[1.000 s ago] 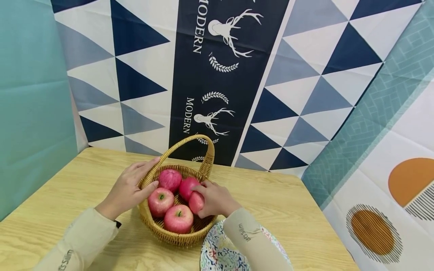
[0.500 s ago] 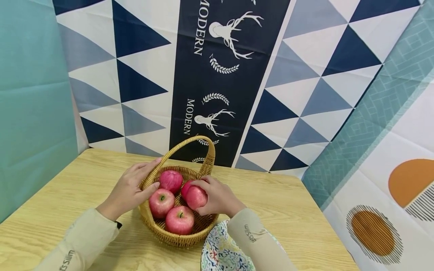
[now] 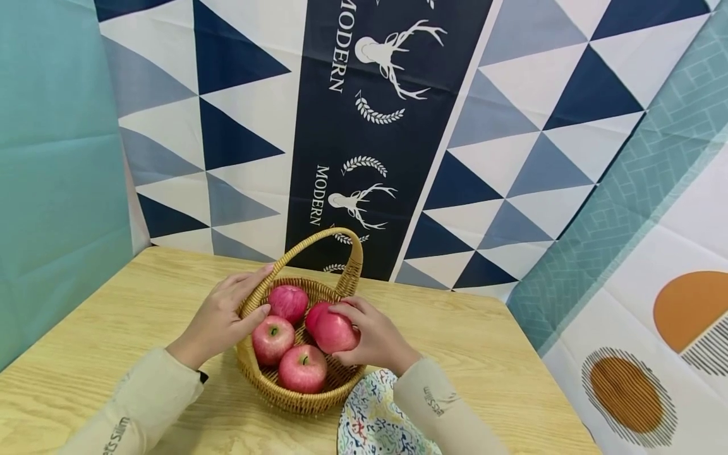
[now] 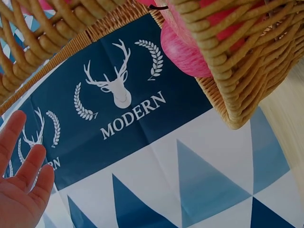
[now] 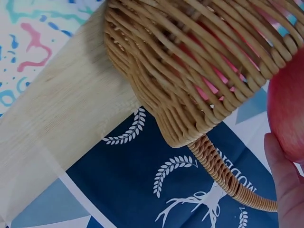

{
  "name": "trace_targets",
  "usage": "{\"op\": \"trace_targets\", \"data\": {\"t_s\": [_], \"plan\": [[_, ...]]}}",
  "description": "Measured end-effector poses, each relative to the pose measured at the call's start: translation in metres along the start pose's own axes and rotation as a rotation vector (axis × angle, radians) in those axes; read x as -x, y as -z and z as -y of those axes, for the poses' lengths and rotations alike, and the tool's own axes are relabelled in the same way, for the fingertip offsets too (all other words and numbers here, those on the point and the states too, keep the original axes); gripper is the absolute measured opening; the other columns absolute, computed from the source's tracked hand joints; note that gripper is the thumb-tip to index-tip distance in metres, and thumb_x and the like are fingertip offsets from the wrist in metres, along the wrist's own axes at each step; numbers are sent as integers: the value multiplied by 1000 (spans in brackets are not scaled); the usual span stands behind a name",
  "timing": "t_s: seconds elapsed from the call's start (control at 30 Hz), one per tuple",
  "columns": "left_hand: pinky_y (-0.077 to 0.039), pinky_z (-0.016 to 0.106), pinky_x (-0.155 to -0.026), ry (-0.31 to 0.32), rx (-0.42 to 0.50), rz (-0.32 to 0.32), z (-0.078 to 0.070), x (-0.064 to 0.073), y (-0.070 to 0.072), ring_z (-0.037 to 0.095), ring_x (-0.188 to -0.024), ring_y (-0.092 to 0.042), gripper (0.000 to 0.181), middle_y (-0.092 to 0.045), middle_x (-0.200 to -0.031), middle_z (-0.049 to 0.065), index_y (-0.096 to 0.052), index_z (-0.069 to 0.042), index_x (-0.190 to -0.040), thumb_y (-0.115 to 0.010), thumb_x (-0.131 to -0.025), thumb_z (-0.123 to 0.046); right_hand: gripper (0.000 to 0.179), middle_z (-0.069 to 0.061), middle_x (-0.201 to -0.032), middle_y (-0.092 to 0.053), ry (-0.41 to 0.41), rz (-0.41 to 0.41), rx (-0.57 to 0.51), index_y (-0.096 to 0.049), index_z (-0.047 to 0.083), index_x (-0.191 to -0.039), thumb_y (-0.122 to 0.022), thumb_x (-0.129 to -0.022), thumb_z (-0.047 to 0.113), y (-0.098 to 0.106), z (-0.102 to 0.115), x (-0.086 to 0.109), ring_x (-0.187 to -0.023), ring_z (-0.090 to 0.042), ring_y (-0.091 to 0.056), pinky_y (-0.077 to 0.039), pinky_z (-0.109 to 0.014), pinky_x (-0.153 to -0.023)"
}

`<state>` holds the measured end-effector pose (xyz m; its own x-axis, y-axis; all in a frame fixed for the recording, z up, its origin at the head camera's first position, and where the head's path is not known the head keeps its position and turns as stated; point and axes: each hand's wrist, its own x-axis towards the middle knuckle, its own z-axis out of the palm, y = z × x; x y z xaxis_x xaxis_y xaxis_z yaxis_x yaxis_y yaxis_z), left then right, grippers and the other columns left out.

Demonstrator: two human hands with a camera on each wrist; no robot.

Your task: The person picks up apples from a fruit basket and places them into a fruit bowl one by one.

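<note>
A wicker basket point(image 3: 296, 403) with a tall arched handle holds several red-pink apples. My right hand point(image 3: 380, 338) grips one apple point(image 3: 337, 333) between thumb and fingers, over the basket's right side. Behind that apple, a darker red apple point(image 3: 316, 312) is partly covered. Two paler apples point(image 3: 273, 340) with stems sit toward the front and left, and another apple point(image 3: 287, 303) lies at the back. At the basket's left, my left hand point(image 3: 218, 322) rests against the handle base, thumb over the rim. Its fingers look straight in the left wrist view, spread beside the wicker.
A round white plate or mat point(image 3: 370, 414) with multicoloured squiggles lies right of the basket, partly under my right forearm. The wooden table point(image 3: 478, 354) ends at a wall hanging point(image 3: 364, 126) with triangles and deer heads.
My right hand has lifted the apple up from the basket's right side and turned it slightly, drawing a little to the right. My left hand stays at the handle.
</note>
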<state>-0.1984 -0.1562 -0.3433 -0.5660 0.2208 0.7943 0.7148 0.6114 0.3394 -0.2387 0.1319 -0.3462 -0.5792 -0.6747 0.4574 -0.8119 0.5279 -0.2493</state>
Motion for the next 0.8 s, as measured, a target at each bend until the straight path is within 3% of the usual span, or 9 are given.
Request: {"op": "trace_targets", "data": {"t_s": [0.6,0.8], "plan": [[-46,58,-83,7,-5,1,-2,-2,0,33,-105,-57,66,-63,-116,17,-49,-15,-143,-70,-80,-12,75,-18,-124,-56,121,-154,17,-59,13,-122,-92,-56,17,7,-8,29,-104,-32,-63,-58,-37,-77],[-48,58,-81,-5,-9,11,-3,-2,1,33,-104,-58,65,-63,-117,17,-49,-14,-142,-70,-81,-13,79,-18,-124,-56,141,-151,80,-58,13,-123,-94,-53,20,13,-11,47,-102,-33,-63,-59,-36,-75]]}}
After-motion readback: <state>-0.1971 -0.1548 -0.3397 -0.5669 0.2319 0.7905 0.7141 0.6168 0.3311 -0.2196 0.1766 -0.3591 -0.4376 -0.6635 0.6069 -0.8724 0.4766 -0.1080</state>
